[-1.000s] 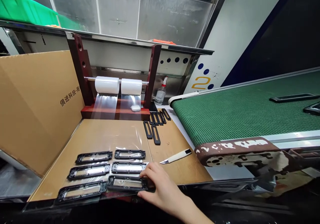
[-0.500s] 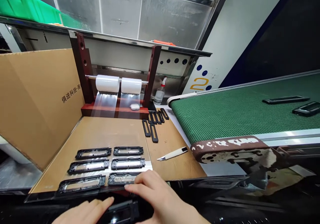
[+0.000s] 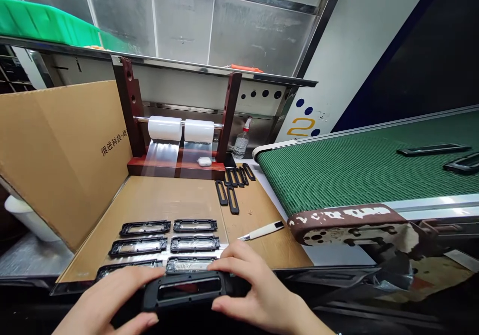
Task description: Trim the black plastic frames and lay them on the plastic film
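Left to right. Cardboard panel (image 3: 67, 160) is standing upright along the sheet's left edge. Left hand (image 3: 112, 295) is pinching the left end of a black frame (image 3: 190, 277), forefinger above, thumb below — thumb contact is probably there, but the dark underside is hiding it. Slotted frames (image 3: 138, 246) are lying in two columns of three toward the near edge of the cardboard sheet (image 3: 249, 202); the nearest left one is sitting partly behind the left hand. Film rolls (image 3: 164, 128) are hanging beyond the far edge. The held frame is now spanning both hands, raised at the near edge, so its weight is being carried by the grip. Right hand (image 3: 262, 285) is pinching the right end, thumb below, forefinger on top. Narrow rings (image 3: 234, 211) are grouping near the far right corner. White-handled knife (image 3: 262, 231) is lying by the right edge, untouched — green conveyor belt (image 3: 355, 175) is running alongside, beyond that edge.
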### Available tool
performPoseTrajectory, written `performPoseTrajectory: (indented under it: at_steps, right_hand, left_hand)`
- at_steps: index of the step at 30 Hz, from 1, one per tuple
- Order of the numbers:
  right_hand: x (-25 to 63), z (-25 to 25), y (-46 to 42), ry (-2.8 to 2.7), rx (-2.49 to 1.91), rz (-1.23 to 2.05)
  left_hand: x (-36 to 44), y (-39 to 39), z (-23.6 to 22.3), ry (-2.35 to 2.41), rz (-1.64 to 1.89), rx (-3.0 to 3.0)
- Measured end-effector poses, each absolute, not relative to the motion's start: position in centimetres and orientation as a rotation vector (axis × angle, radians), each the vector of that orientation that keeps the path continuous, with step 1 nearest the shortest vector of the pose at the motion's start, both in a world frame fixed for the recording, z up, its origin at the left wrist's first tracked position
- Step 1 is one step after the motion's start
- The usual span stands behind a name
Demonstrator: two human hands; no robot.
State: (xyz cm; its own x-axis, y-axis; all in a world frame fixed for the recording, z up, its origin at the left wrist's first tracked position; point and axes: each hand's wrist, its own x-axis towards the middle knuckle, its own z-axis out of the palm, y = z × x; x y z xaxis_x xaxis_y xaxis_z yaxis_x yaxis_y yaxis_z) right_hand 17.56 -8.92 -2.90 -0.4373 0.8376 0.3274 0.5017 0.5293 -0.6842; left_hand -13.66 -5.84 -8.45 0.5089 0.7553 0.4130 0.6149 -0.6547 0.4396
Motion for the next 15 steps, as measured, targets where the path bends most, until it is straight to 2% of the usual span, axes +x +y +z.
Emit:
performPoseTrajectory:
  at_steps: [6,10,15]
  right_hand:
    - [17.0,-2.9,-8.8,-1.77,-1.225,1.303]
    - [16.4,-4.6,-8.6,-1.357,-1.149,1.829]
    - [15.9,-5.9,-8.7,-1.1,-1.132,2.057]
  left_hand:
    - [-13.6,-5.9,-9.6,1.094,0.692,2.034]
    - [-12.1,-6.0,-7.7,0.943,0.814,2.19]
    - [-10.4,-6.0,-4.8,0.894,1.059,2.333]
